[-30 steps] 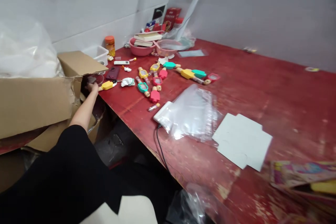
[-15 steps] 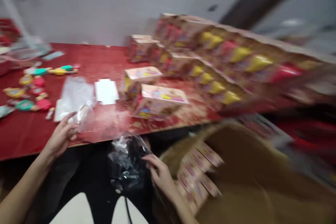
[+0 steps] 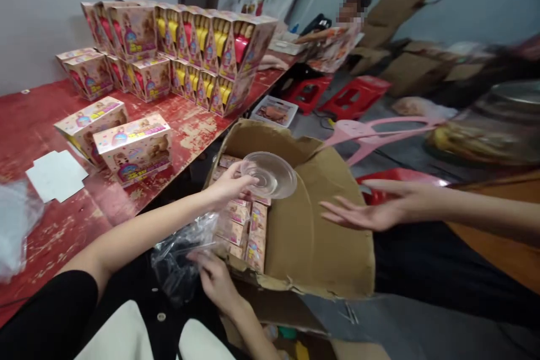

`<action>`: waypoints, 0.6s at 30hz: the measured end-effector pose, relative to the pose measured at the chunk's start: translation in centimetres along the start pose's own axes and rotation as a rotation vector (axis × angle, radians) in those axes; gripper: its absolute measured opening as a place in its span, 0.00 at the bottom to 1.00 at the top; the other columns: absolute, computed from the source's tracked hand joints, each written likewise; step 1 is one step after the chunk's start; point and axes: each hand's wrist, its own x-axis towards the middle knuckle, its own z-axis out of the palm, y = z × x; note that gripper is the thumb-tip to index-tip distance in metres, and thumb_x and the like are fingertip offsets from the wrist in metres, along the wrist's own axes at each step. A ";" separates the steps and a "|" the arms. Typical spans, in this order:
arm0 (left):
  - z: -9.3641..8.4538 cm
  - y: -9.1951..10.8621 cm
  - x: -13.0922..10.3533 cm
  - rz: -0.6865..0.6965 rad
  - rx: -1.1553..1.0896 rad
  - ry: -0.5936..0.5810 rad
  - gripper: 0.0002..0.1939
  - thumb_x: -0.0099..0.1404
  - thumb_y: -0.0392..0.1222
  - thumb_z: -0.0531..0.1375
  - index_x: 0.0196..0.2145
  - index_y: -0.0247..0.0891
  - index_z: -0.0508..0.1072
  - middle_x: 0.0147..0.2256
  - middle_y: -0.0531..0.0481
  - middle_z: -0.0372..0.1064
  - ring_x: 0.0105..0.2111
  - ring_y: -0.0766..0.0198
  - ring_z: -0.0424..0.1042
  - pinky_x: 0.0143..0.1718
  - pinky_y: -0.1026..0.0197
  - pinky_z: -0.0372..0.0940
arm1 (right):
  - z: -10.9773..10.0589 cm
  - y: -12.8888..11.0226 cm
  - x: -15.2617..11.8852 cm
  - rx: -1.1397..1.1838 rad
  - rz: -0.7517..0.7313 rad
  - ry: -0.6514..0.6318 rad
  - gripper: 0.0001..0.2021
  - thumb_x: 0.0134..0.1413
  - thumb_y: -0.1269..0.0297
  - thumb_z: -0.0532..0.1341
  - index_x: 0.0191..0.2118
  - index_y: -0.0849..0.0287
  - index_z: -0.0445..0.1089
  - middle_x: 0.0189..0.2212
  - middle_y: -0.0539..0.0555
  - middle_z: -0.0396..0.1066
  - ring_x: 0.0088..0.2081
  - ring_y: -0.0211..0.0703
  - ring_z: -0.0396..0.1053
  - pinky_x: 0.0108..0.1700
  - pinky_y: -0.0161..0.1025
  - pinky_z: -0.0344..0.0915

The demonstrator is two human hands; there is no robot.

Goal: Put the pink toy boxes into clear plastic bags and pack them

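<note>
My left hand point(image 3: 231, 184) is closed on the rim of a shallow, clear, round plastic bowl point(image 3: 276, 177), held over a cardboard box. Low in front of me, my right hand point(image 3: 217, 284) has its fingers closed at the edge of a clear plastic bag point(image 3: 179, 261), which lies on my lap. Another person's hand point(image 3: 367, 212) reaches in from the right, fingers apart, palm turned up and not touching the bowl. Printed small cartons point(image 3: 255, 236) lie inside the large cardboard box point(image 3: 316, 236) under my left hand.
Display boxes point(image 3: 135, 34) with yellow and pink items stand stacked on the red table point(image 3: 21, 109). White card point(image 3: 57, 175) and clear bags point(image 3: 12, 225) lie at left. Red stools point(image 3: 358, 98), a pink plastic stool-like frame point(image 3: 363, 135) and a seated person point(image 3: 333, 48) are beyond.
My view has swung right. My left hand has moved from the clear plastic on the table to above the cardboard box, bowl in it. The other person's hand has come into view.
</note>
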 end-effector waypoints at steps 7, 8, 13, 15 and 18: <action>5.1 -2.0 3.3 -0.037 0.007 -0.038 0.34 0.66 0.32 0.60 0.67 0.40 0.57 0.46 0.46 0.68 0.24 0.78 0.63 0.29 0.67 0.69 | 1.3 0.3 -1.3 0.113 0.036 0.061 0.23 0.57 0.79 0.53 0.48 0.51 0.79 0.44 0.55 0.79 0.47 0.44 0.78 0.51 0.40 0.76; 5.3 -2.2 3.5 -0.028 0.020 -0.024 0.34 0.66 0.32 0.60 0.68 0.40 0.57 0.46 0.45 0.68 0.24 0.77 0.63 0.29 0.68 0.68 | 1.4 0.3 -1.4 0.130 0.049 0.064 0.23 0.57 0.79 0.53 0.49 0.51 0.79 0.44 0.55 0.79 0.48 0.44 0.78 0.50 0.40 0.76; 6.2 -2.2 4.4 -0.048 0.035 -0.087 0.34 0.67 0.34 0.61 0.68 0.39 0.57 0.47 0.43 0.70 0.25 0.77 0.64 0.29 0.69 0.67 | 1.6 -0.3 -1.2 0.188 0.105 0.068 0.21 0.60 0.77 0.53 0.47 0.52 0.79 0.42 0.55 0.78 0.46 0.42 0.77 0.48 0.37 0.75; 6.3 -2.2 4.4 -0.062 0.039 -0.138 0.38 0.68 0.40 0.63 0.71 0.41 0.52 0.54 0.37 0.67 0.29 0.74 0.68 0.31 0.68 0.67 | 1.5 -0.7 -0.9 0.204 0.108 0.088 0.19 0.61 0.76 0.53 0.47 0.53 0.79 0.42 0.56 0.77 0.45 0.41 0.76 0.48 0.36 0.74; 5.3 -2.3 3.4 0.031 0.130 -0.118 0.47 0.67 0.51 0.65 0.74 0.48 0.43 0.66 0.32 0.52 0.40 0.66 0.73 0.38 0.62 0.71 | 0.9 -1.5 -0.3 0.196 0.101 0.105 0.18 0.62 0.76 0.54 0.48 0.54 0.78 0.43 0.56 0.77 0.46 0.40 0.75 0.50 0.36 0.73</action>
